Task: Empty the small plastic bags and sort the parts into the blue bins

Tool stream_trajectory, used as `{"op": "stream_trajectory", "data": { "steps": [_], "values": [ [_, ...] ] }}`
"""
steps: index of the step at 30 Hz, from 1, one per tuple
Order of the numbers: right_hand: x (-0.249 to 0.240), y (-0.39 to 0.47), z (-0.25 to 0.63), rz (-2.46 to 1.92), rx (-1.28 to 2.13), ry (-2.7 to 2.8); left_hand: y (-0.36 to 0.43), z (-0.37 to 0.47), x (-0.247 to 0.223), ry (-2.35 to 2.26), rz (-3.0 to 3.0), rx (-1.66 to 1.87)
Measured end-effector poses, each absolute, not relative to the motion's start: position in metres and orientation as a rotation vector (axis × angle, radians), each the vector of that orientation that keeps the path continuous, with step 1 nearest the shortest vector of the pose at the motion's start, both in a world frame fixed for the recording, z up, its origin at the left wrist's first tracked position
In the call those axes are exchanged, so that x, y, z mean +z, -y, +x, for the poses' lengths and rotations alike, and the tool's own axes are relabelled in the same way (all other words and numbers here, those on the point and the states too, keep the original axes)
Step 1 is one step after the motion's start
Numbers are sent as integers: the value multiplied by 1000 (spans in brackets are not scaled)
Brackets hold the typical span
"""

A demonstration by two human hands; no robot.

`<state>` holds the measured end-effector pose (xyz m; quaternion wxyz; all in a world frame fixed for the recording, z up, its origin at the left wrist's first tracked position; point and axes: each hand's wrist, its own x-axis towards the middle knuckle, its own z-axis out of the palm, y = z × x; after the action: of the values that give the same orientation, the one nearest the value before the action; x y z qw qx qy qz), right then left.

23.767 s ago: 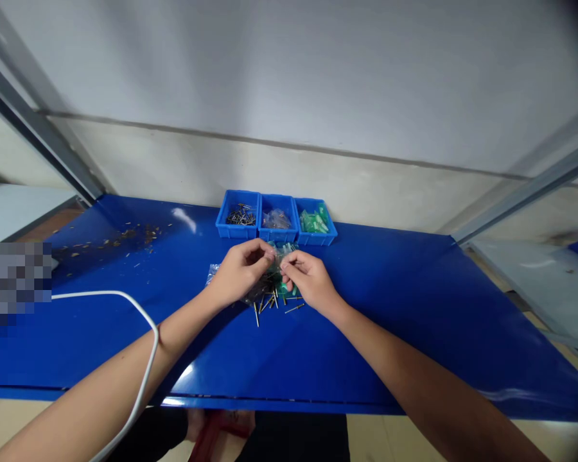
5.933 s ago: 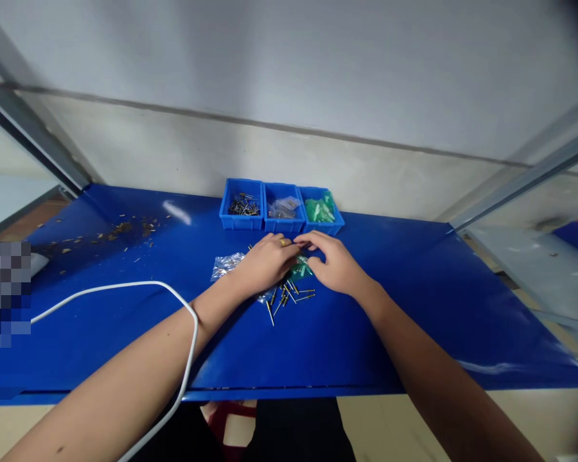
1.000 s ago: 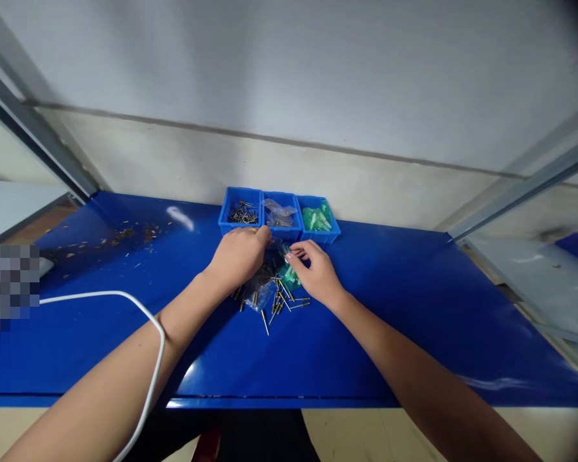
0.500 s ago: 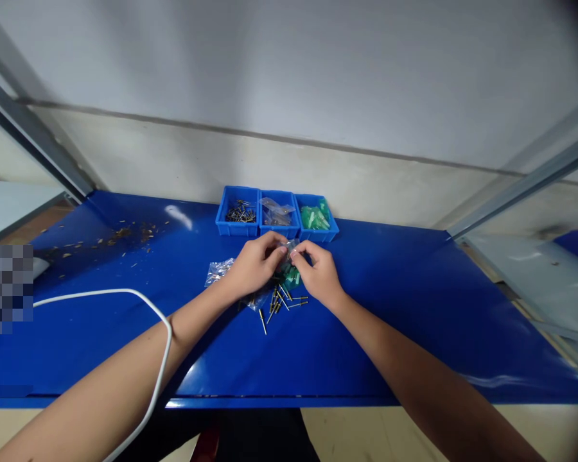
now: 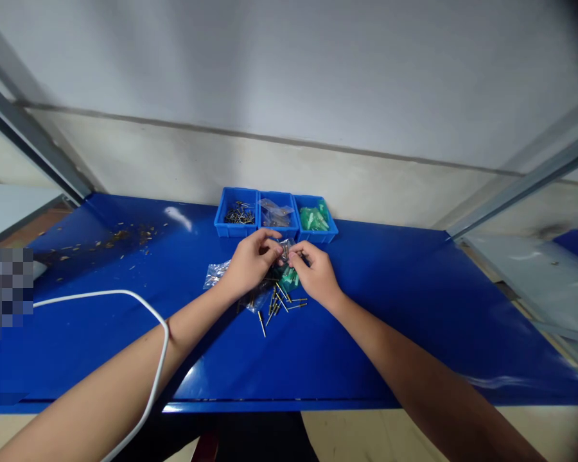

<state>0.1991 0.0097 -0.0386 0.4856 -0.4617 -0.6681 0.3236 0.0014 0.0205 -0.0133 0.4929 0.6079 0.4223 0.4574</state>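
Between my hands is a small clear plastic bag (image 5: 286, 246), pinched from both sides. My left hand (image 5: 254, 258) grips its left side with thumb and fingers. My right hand (image 5: 314, 268) has its thumb and forefinger closed on the right side. What is inside the bag is too small to make out. Below lie green plastic pieces (image 5: 289, 278) and several loose metal pins with gold-coloured collars (image 5: 278, 301), like rivets. Another clear bag (image 5: 214, 274) with small parts lies partly under my left hand and wrist.
Three joined blue bins stand behind my hands: the left bin (image 5: 236, 230) holds metal pins, the middle bin (image 5: 275, 232) clear bags, the right bin (image 5: 318, 237) green pieces. Brown crumbs (image 5: 120, 237) litter the table's left. A white cable (image 5: 162, 346) crosses my left forearm.
The fingers of my left hand have shifted slightly on the small clear bag, and more of it shows between my hands. The bins and loose pins look unmoved.
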Motion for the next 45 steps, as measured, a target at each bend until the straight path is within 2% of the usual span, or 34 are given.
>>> {"op": "stream_trajectory", "data": {
  "steps": [16,24,45],
  "values": [
    [-45,-11,202,-1161,767,1590,-18,0,-8,-1109,1556,1110],
    [-49,-12,199,-1085,914,1405,-12,0,-2,-1027,1539,1098],
    [-56,-17,199,-990,835,1481,-26,0,-27,-984,1583,1133]
  ]
}}
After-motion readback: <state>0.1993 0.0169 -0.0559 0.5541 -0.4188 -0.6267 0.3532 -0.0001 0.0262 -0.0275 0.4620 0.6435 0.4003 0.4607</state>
